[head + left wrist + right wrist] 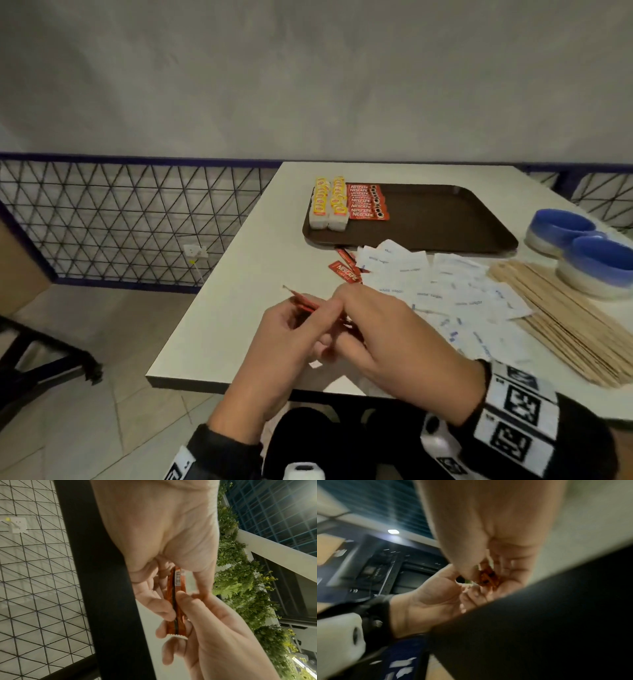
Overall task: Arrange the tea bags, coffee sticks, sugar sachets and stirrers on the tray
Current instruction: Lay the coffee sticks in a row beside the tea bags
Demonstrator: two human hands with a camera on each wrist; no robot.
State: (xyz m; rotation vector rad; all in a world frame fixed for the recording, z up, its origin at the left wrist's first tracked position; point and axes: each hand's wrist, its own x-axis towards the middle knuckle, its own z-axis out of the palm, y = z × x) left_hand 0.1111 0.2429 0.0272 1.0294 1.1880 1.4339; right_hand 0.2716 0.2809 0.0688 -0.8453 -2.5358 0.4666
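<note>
A person sits at a white table (239, 274), both hands raised together over its near edge. The left hand (294, 339) and the right hand (387, 339) meet around a small bundle of red coffee sticks (305, 303). In the left wrist view the bundle (176, 601) stands on edge, with the left fingers (154, 601) curled against one side and the left thumb on the other. The right thumb and fingers pinch its far end. The right wrist view is blurred, showing only red wrappers (488, 578) between fingertips.

A dark brown tray (428, 219) lies farther back on the table. At the tray's left end stand two rows of yellow tea bags (329, 202). Just right of them, still on the tray, is a row of red coffee sticks (368, 202). Just in front of the tray, on the table, lie a few loose coffee sticks (344, 270) beside a scattered pile of white sugar sachets (445, 291). To the right of the sachets lies a spread of wooden stirrers (561, 318). Right of the tray sit two blue and white bowls (582, 250), touching each other.
</note>
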